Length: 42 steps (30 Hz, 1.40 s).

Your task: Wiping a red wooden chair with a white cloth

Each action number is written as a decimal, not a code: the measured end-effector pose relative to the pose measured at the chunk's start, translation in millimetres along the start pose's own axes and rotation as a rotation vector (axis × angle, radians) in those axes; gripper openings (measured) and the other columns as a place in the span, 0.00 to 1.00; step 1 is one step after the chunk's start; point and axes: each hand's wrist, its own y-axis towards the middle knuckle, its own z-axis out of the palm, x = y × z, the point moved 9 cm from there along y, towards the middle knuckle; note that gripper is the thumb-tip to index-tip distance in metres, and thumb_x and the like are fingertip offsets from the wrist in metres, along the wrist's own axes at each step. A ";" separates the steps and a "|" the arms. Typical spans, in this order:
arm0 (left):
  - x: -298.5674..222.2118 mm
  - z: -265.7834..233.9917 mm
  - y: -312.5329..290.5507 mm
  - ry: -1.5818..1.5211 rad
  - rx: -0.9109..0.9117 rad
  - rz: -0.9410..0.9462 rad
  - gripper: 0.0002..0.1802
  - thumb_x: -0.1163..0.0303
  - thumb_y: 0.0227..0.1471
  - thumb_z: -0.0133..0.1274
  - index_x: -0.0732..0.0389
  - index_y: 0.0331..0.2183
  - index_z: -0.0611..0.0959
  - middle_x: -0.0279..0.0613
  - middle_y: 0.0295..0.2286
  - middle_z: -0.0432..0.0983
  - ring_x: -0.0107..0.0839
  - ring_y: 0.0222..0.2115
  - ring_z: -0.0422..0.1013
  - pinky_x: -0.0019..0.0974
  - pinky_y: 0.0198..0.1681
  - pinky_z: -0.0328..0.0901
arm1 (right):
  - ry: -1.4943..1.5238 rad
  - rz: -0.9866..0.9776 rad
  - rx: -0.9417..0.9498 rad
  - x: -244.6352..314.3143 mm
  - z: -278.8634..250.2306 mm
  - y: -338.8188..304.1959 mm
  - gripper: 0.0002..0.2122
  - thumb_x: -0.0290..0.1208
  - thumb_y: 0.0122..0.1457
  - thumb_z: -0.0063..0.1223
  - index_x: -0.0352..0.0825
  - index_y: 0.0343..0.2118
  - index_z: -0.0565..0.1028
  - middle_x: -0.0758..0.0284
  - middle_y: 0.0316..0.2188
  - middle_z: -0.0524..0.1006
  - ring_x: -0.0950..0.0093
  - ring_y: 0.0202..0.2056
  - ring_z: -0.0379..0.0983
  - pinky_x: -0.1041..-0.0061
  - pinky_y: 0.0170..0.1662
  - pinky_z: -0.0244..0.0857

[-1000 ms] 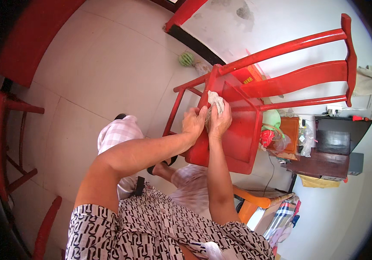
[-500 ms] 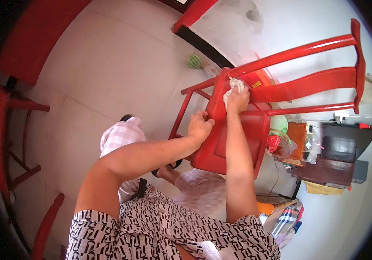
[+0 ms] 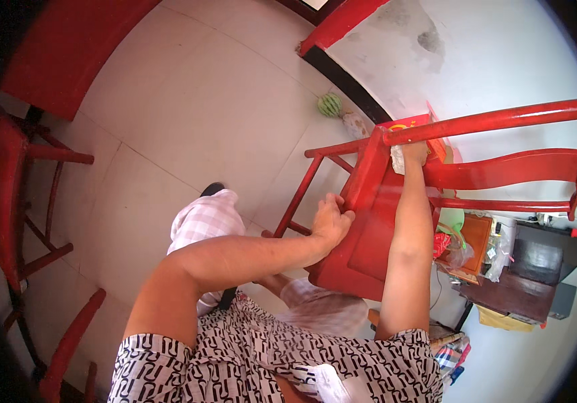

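Observation:
A red wooden chair [image 3: 375, 235] fills the middle, its seat toward me and its backrest reaching to the right. My left hand [image 3: 332, 221] grips the seat's left edge, fingers curled over it. At the far back corner of the seat, my right hand [image 3: 414, 156] presses a crumpled white cloth [image 3: 397, 160] against the wood, beside the upper back post. That post partly hides the right hand's fingers, and only part of the cloth shows.
A green striped melon [image 3: 329, 105] lies on the floor near the wall, beside a plastic bag [image 3: 354, 125]. Behind the chair is a red box [image 3: 406, 123]. Another red chair [image 3: 6, 195] stands at left. A cluttered dark cabinet [image 3: 510, 285] is at right.
My right hand has moved the cloth deeper into the seat's back corner, partly behind the post. My left hand stays on the seat edge. The view has shifted, so everything appears lower and further right.

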 end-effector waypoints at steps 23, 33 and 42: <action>9.1 -0.8 11.5 -0.084 -0.186 0.087 0.34 0.41 0.59 0.49 0.66 0.46 0.70 0.53 0.40 0.73 0.41 0.43 0.69 0.42 0.50 0.62 | 0.143 -0.347 -0.066 73.5 -54.3 -169.8 0.20 0.35 0.48 0.64 0.44 0.47 0.76 0.61 0.36 0.74 0.56 0.40 0.73 0.53 0.41 0.68; 3.3 -0.9 0.9 -0.465 -0.084 -0.051 0.42 0.33 0.56 0.44 0.68 0.47 0.72 0.56 0.44 0.73 0.43 0.45 0.71 0.44 0.49 0.65 | 0.160 -0.491 0.027 83.9 -102.7 -307.5 0.16 0.28 0.48 0.60 0.39 0.42 0.75 0.62 0.32 0.70 0.57 0.36 0.72 0.56 0.36 0.67; 8.6 5.5 16.8 -0.437 0.032 -0.178 0.33 0.46 0.58 0.52 0.64 0.51 0.71 0.48 0.46 0.74 0.39 0.46 0.71 0.45 0.49 0.66 | 0.194 -0.476 0.053 -21.4 -144.1 -391.8 0.20 0.31 0.44 0.63 0.38 0.44 0.78 0.63 0.31 0.71 0.60 0.35 0.73 0.63 0.37 0.69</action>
